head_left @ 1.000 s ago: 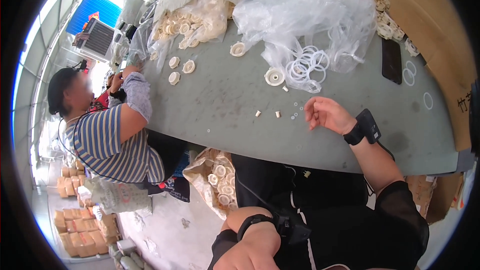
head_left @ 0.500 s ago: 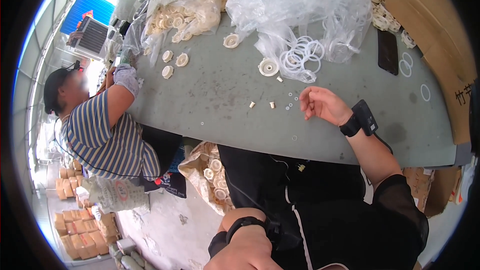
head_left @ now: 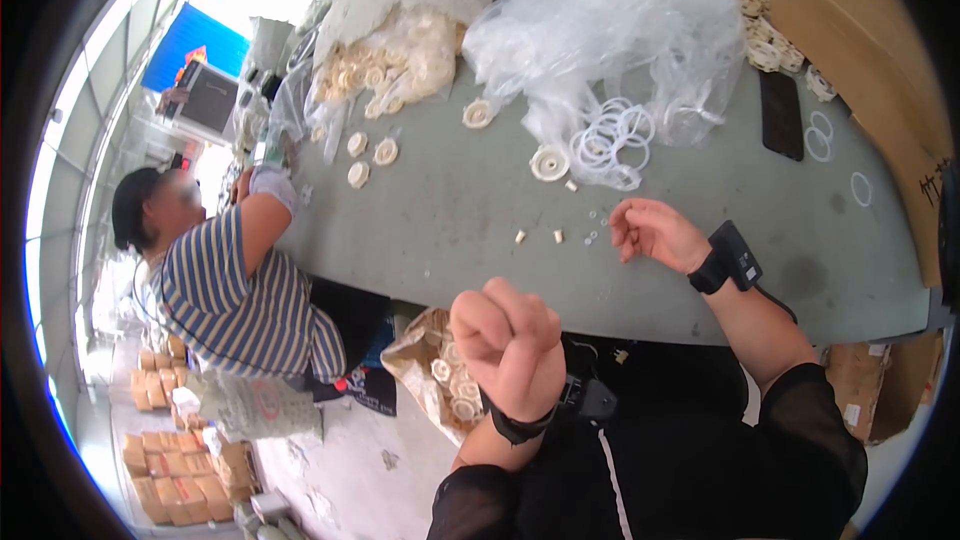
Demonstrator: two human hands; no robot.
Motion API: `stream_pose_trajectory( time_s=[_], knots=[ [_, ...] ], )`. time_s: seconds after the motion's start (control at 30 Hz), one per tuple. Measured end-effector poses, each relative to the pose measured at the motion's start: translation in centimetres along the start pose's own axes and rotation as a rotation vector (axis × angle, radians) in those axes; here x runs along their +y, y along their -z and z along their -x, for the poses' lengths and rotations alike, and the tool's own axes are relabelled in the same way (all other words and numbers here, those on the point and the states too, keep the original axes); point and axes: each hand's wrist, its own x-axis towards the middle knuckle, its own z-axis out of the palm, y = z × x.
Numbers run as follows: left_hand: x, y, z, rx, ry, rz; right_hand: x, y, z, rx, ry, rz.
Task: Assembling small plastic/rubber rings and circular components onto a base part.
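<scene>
My left hand (head_left: 508,345) is raised above the table's front edge, its fingers curled in toward the palm. Whatever it may hold is hidden. On the grey table my right hand (head_left: 657,234) rests with loosely bent fingers, nothing visible in them. Close to its fingertips lie several tiny translucent rings (head_left: 591,236). Two small cream plastic bushings (head_left: 559,236) stand a little to the left. Farther off are a round cream plastic cap (head_left: 549,163) and a heap of white sealing rings (head_left: 616,135) spilling from a clear plastic bag (head_left: 610,25).
A co-worker in a striped shirt (head_left: 245,285) sits at the left. Loose cream caps (head_left: 386,151) and a bag of more caps (head_left: 385,60) lie toward the far left. A dark phone (head_left: 781,116) and a cardboard sheet (head_left: 865,50) are on the right. An open sack (head_left: 405,355) stands below the table edge.
My left hand has risen from the lower edge of view to the table's front edge, fingers curled. The right hand stays almost in place. The whole view has shifted slightly.
</scene>
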Motion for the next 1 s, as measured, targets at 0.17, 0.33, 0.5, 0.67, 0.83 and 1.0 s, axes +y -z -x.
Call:
stream_pose_trajectory(
  time_s=[0.17,0.33,0.5,0.67,0.83,1.0],
  knots=[
    [-4.5,3.4,-1.3,-0.188,0.147,-0.535,-0.3,0.5,0.5,-0.04,0.004,-0.074],
    [-6.8,6.1,-6.2,-0.186,0.57,-0.701,-0.7,0.8,0.5,-0.004,-0.014,-0.144],
    [-10.7,5.7,-10.4,-0.549,0.735,-1.108,-1.2,1.4,0.3,-0.008,-0.021,-0.289],
    [-15.9,4.0,-13.8,-1.008,0.136,-1.388,-1.1,2.7,-0.2,0.033,-0.027,-0.561],
    [-19.6,4.3,-15.1,-1.092,0.034,-1.477,-1.2,2.6,-0.8,0.021,-0.055,-0.631],
    [-16.9,4.0,-15.1,-1.081,0.336,-1.414,-1.0,2.9,-0.2,0.051,-0.013,-0.641]
  ],
)
